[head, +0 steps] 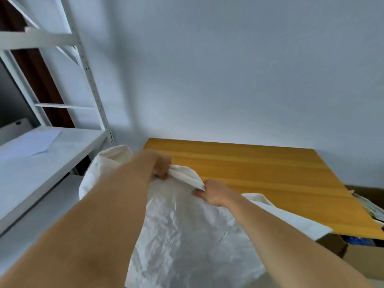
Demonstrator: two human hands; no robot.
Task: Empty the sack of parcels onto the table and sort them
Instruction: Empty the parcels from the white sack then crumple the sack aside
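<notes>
Both hands are clamped on the white sack (187,231): the left hand (161,166) bunches a fold of its top edge in curled fingers, and the right hand (214,194) pinches the same fold just to the right, so the two grips sit close together. The sack hangs slack and crumpled in front of the person, its upper part lifted to the near left edge of the wooden surface (259,173), its bulk below that edge. No parcels show; whether any are inside cannot be told.

Judged from this hold, the main risk is tipping with the mouth not over the surface: parcels could slide out on the near side and drop to the floor. Both grips share one fold of thin fabric, so a heavy load might pull it loose. Anything that rolls right could fall into the open cardboard box (365,258) beside the surface.

To the left stands a white metal shelf (52,163) with a sheet of paper (39,142) on it; a pale wall (228,69) lies beyond.
</notes>
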